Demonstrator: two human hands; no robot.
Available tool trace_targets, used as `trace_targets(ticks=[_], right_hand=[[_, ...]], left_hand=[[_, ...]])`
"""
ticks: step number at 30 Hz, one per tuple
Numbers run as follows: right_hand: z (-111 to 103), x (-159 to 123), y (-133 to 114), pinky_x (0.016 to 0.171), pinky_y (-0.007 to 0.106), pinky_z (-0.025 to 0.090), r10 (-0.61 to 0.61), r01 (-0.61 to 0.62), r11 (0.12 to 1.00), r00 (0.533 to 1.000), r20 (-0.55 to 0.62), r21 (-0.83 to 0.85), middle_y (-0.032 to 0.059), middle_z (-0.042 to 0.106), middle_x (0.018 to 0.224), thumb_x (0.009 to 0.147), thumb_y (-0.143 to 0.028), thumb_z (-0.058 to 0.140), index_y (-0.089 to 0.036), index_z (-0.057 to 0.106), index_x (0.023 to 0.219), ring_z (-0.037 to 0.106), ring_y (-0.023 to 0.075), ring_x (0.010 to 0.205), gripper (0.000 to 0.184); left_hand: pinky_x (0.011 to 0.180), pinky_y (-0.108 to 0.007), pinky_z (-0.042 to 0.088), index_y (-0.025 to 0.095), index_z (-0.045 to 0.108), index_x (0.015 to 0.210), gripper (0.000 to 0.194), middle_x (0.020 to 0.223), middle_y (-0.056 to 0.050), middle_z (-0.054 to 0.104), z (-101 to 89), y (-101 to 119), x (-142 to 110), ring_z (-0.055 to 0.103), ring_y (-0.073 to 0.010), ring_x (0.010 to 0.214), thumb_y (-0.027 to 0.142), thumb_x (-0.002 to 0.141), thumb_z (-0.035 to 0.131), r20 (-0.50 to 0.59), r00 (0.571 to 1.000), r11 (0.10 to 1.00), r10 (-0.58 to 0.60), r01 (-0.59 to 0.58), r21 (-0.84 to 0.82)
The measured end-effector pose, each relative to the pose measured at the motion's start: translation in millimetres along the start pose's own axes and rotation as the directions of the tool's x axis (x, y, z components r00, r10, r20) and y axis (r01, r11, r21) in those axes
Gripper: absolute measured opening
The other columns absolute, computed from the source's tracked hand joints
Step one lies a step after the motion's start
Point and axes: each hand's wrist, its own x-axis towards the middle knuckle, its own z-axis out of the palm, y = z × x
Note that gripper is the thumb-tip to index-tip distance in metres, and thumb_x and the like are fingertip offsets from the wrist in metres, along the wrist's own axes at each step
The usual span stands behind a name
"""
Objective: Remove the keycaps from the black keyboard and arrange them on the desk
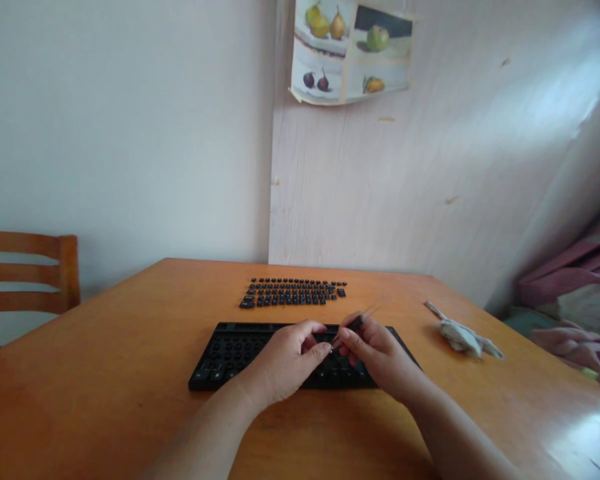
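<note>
A black keyboard (215, 367) lies on the table in front of me, with many of its keycaps off and the bare switch places showing. My right hand (375, 347) grips a keycap puller (355, 323) with a dark handle; thin wires stick out past the fingers, and its lower tips point down to the left. My left hand (290, 360) is over the middle of the keyboard, fingers curled and thumb tip at the puller's tips. What sits between the left fingers is hidden. Behind the keyboard, loose black keycaps (285, 293) lie in several rows.
The wooden table (105, 373) reaches back to the wall. A crumpled grey-white cloth (465, 337) lies on its right side. A wooden chair (25, 273) stands at the left, and pink fabric (575, 267) is piled beyond the right edge. Fruit pictures (353, 53) hang on the wall.
</note>
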Motion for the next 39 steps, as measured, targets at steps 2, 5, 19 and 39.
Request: trace_targets(ticks=[2,5,19,39], right_hand=[[3.3,-1.2,-1.6,0.056,0.025,0.047,0.001,-0.001,1.0,1.0,0.011,-0.005,0.0007,0.059,0.073,0.088,-0.054,0.056,-0.019,0.052,0.097,0.057,0.0137,0.067,0.035],[5.4,-1.9,-2.9,0.056,0.025,0.047,0.011,-0.011,1.0,1.0,0.001,-0.03,0.0011,0.06,0.073,0.087,-0.053,0.058,-0.02,0.053,0.096,0.058,0.0141,0.066,0.036],[-5.5,4.6,-2.7,0.084,0.033,0.047,-0.094,0.077,0.995,0.929,-0.357,-0.064,0.0075,0.066,0.086,0.091,-0.054,0.048,-0.02,0.059,0.072,0.061,0.0213,0.088,0.04],[7.6,2.1,-14.9,0.071,0.03,0.045,-0.286,0.215,0.751,0.958,-0.014,-0.624,0.0044,0.064,0.085,0.088,-0.031,0.058,-0.022,0.069,0.094,0.06,0.0189,0.08,0.015]], left_hand=[[0.069,-0.028,0.044,0.02,0.067,0.106,0.031,0.089,-0.005,0.07,2.5,1.3,0.4,0.062,-0.0181,0.077,0.041,0.089,0.051,-0.003,1.0,0.998,0.029,-0.029,-0.053],[0.072,-0.028,0.044,0.02,0.067,0.097,0.023,0.09,-0.004,0.071,3.1,2.3,0.6,0.062,-0.0188,0.082,0.036,0.088,0.052,-0.017,0.999,0.995,0.035,-0.036,-0.092],[0.081,-0.032,0.05,0.017,0.062,0.104,0.027,0.089,-0.005,0.07,-8.1,-8.9,8.7,0.065,-0.0182,0.084,0.035,0.083,0.06,-0.169,0.981,0.953,-0.094,0.04,-0.3],[0.079,-0.031,0.05,0.013,0.059,0.099,0.023,0.087,-0.006,0.069,-4.9,-6.4,8.2,0.066,-0.0177,0.086,0.023,0.079,0.065,-0.062,0.985,0.813,-0.164,0.099,-0.574]])
